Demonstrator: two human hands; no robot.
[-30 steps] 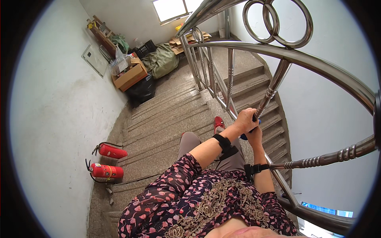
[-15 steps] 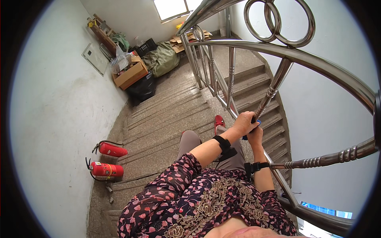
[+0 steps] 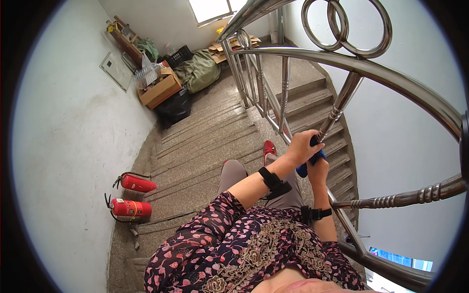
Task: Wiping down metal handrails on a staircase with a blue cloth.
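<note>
Left hand (image 3: 304, 148) grip closed around a slanted steel baluster (image 3: 337, 110) of the stair railing (image 3: 371, 73). Right hand (image 3: 317, 168) just below, grip holding a blue cloth (image 3: 304, 169) against the same baluster. Two red fire extinguishers (image 3: 131, 197) sit by the wall.

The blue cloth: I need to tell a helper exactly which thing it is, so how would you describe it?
Follow the steel stair railing down to the slanted baluster both hands grip. The blue cloth is bunched there between the left hand and right hand, the only blue thing among bare metal.
</note>
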